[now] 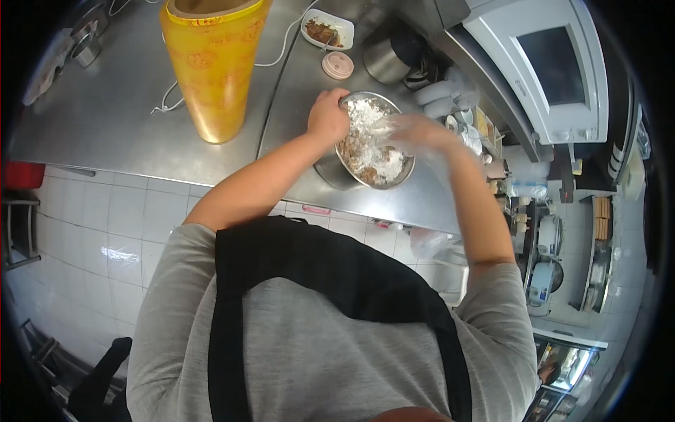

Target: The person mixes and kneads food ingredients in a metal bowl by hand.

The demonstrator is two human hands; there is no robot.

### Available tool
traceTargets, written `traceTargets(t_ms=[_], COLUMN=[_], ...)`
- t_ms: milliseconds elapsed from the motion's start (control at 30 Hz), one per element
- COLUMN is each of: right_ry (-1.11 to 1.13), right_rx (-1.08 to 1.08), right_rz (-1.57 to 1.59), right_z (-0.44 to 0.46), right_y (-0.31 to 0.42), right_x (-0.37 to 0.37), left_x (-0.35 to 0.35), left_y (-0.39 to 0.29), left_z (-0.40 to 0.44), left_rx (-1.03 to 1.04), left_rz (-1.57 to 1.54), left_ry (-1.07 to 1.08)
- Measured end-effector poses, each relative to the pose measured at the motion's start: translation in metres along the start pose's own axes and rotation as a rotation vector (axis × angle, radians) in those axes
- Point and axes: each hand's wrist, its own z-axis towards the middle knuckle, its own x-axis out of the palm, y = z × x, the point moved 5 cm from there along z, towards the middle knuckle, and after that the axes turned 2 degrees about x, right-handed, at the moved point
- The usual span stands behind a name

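Two hands: both at the metal bowl [336,171], which stands on the steel counter [299,88] in front of the person.
Left hand [329,118]: curled over the bowl's rim at the upper left, clasping it.
Right hand [416,132]: reaching over the opposite rim, blurred, with clear film about the fingers; whether they spread or pinch, I cannot tell.
Bowl contents: white powder [362,112] among brown pieces [349,149].
Yellow roll [218,77]: red print, not readable.
White microwave [545,70]: small front mark, illegible.
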Motion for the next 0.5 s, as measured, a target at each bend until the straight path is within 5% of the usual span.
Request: traceTargets(t_ms=[100,200,300,367,500], right_ry=[-0.033,0.313,0.467,0.392,0.135], right_rx=[0.003,-0.069,-0.169,-0.233,0.009], right_rz=[0.216,0.632,0.681,0.683,0.38], right_z=[0.077,0.098,0.107,0.083,0.009], right_y=[-0.041,-0.029,-0.037,-0.025,0.018], right_x=[0.035,0.056,0.052,0.033,-0.011], left_x=[-0.002,-0.001,0.0,0.0,0.005], left_y=[-0.002,-0.002,-0.002,0.0,0.004], left_z=[-0.001,-0.002,-0.006,-0.006,-0.007], left_rx=[-0.005,-0.067,-0.095,-0.093,-0.133], left_rz=[-0.054,-0.139,-0.193,-0.218,-0.268], left_ry=[0.017,-0.013,-0.059,-0.095,-0.125])
